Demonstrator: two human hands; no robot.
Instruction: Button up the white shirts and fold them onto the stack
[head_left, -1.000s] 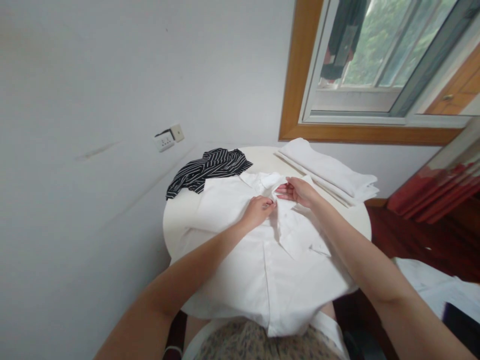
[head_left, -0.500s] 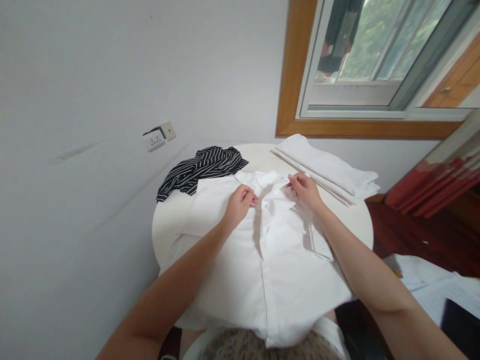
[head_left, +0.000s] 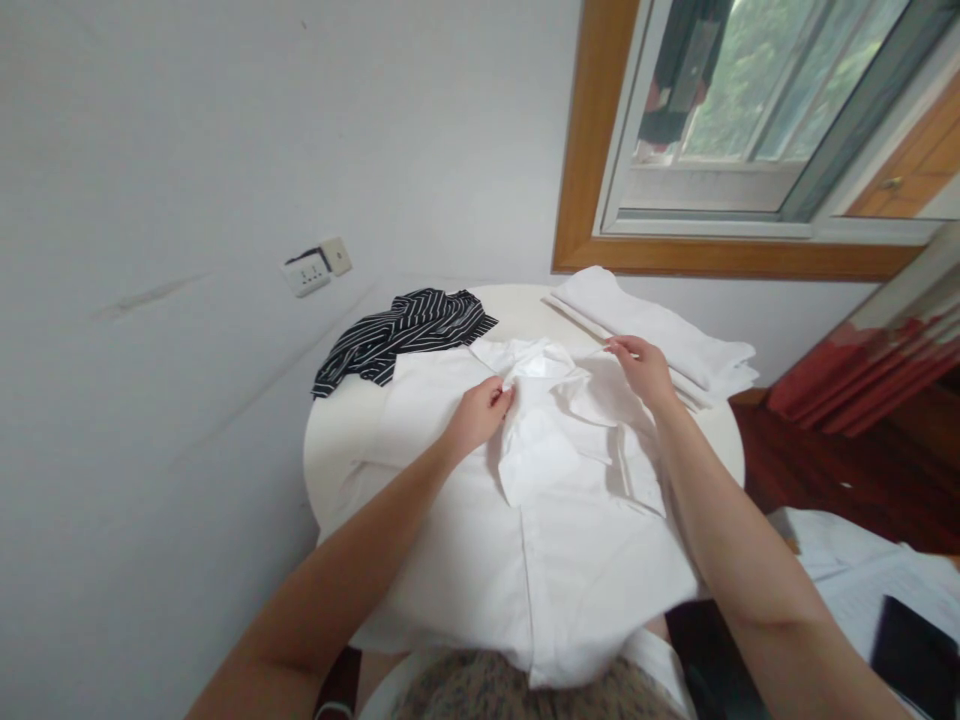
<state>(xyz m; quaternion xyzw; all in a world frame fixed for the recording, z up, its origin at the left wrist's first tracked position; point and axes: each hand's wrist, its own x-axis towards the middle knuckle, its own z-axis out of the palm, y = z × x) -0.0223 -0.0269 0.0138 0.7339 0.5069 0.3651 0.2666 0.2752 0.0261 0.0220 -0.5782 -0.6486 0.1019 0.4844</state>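
A white button-up shirt (head_left: 465, 530) lies spread over a round white table (head_left: 330, 430), its collar end toward the wall and its hem draping over the near edge. My left hand (head_left: 480, 412) pinches the shirt's front edge near the collar, lifting a flap of cloth. Farther right, my right hand (head_left: 641, 368) is closed at the shirt's shoulder area, fingertips pinched on the white fabric beside the folded pile. The upper part of the shirt front lies partly open and rumpled between my hands.
Behind my right hand lie folded white garments (head_left: 637, 320). A black-and-white striped garment (head_left: 405, 335) is bunched at the back left. The wall with a socket (head_left: 307, 273) borders the table; papers and a dark flat object (head_left: 915, 650) sit at lower right.
My right hand has moved right, away from the collar toward the shoulder. My left hand now grips the front edge, and the shirt's upper front is pulled wider open.
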